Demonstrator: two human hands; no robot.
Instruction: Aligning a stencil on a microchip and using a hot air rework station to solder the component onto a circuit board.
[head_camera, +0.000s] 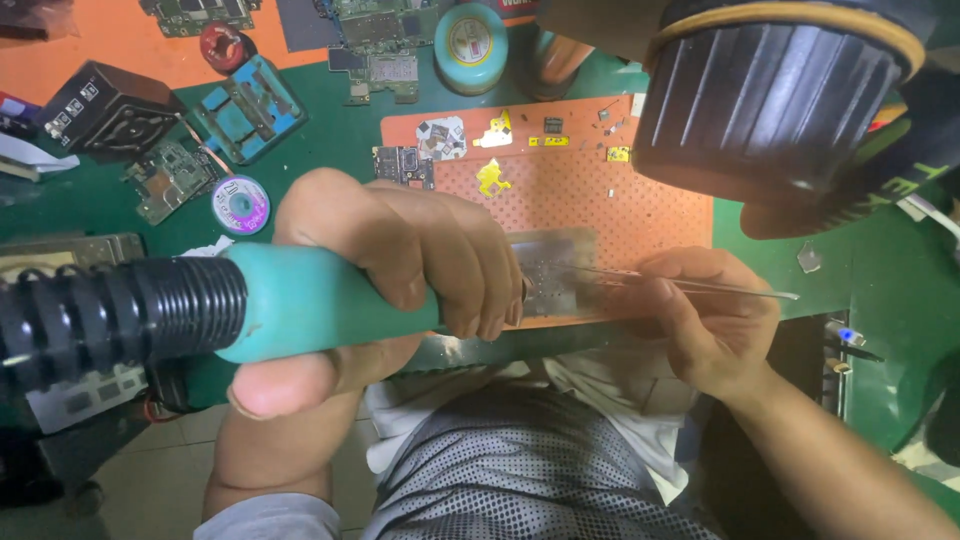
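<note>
- Crowded green surface (880, 270); we work at its near edge.
- Our left hand (400, 265) clamps the teal hot-air handle (300, 300), nozzle hidden.
- Our right hand (705, 320) pinches tweezers (700, 285) over the metal stencil (550, 270).
- Black microscope (770, 90) blocks the upper right.

A round teal tin (471, 45) with a pale circular label is sitting at the far edge of the tabletop (880, 280), a small purple-labelled spool (240, 204) is lying left of the orange mat (600, 190), and white stickers are showing on the black box (105, 108).
</note>
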